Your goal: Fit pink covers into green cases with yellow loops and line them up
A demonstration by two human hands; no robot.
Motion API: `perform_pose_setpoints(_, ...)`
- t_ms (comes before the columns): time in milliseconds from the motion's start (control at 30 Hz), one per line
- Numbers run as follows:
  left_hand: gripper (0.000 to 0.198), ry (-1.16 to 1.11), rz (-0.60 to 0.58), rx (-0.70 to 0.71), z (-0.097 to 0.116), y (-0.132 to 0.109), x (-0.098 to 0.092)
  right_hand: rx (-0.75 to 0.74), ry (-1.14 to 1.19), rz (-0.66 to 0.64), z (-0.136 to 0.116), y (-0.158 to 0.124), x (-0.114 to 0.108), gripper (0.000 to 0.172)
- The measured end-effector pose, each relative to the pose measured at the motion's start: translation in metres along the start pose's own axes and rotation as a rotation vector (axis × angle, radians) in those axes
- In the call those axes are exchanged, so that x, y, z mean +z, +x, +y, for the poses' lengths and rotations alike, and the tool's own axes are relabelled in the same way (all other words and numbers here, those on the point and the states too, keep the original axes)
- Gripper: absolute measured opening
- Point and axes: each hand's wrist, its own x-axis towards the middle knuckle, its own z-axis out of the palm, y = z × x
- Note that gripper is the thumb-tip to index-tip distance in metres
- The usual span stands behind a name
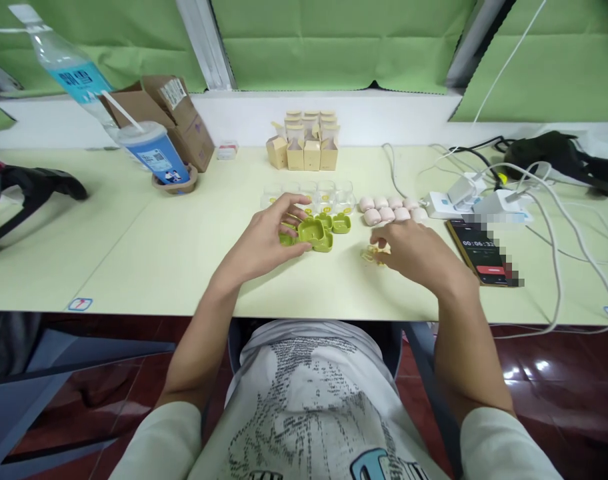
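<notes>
My left hand (268, 240) curls around a green plastic case (311, 232) on the pale table (174, 247), thumb and fingers gripping it. More green cases (340, 223) lie just beyond it. My right hand (409, 248) rests knuckles-up with fingertips pinched on a small yellowish clear piece (371, 255). A cluster of pink rounded pieces (390, 208) lies behind the right hand. A row of clear small containers (309, 193) stands behind the green cases.
Small tan cartons (307, 143) stand at the back centre. A blue cup with straw (157, 153), a cardboard box (169, 107) and a tilted water bottle (67, 67) are back left. A phone (481, 252), chargers and white cables (549, 200) lie right.
</notes>
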Motion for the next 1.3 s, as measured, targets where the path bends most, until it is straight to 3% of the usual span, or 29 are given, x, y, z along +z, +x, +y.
perform_pose_setpoints(133,0.059,0.082,-0.020,0.025,0.002,0.000,0.010,-0.361,0.376,0.181,-0.036,-0.002,0.004,0.021)
perform_pose_setpoints(233,0.056,0.075,-0.062,0.034,0.004,0.002,0.019,-0.479,0.429,0.223,-0.048,0.003,0.009,0.014)
perform_pose_setpoints(333,0.059,0.121,-0.057,0.024,0.003,0.002,0.016,-0.439,0.384,0.243,-0.040,0.007,0.010,0.017)
perform_pose_setpoints(400,0.059,0.308,0.021,-0.029,-0.002,0.000,0.003,-0.348,0.337,0.228,-0.028,0.009,0.008,0.017)
perform_pose_setpoints(500,0.059,0.706,0.099,-0.265,-0.016,-0.004,-0.026,-0.191,0.215,0.114,-0.013,0.014,0.009,0.019)
perform_pose_setpoints(600,0.076,0.843,-0.041,-0.491,-0.035,-0.005,-0.050,-0.122,0.138,-0.018,-0.010,0.022,0.016,0.023)
perform_pose_setpoints(700,0.094,0.777,-0.187,-0.506,-0.048,-0.001,-0.059,-0.124,0.142,-0.028,-0.013,0.029,0.023,0.023)
perform_pose_setpoints(767,0.098,0.720,-0.221,-0.486,-0.052,0.002,-0.057,-0.142,0.178,-0.013,-0.015,0.030,0.027,0.019)
perform_pose_setpoints(867,0.089,0.691,-0.210,-0.452,-0.053,0.004,-0.053,-0.146,0.191,-0.006,-0.017,0.030,0.029,0.007)
perform_pose_setpoints(1067,0.078,0.651,-0.196,-0.441,-0.055,0.003,-0.054,-0.049,-0.048,0.036,-0.032,0.032,0.033,0.025)
perform_pose_setpoints(1300,0.080,0.575,-0.184,-0.480,-0.048,0.000,-0.055,-0.033,-0.149,0.020,-0.042,0.032,0.034,0.030)
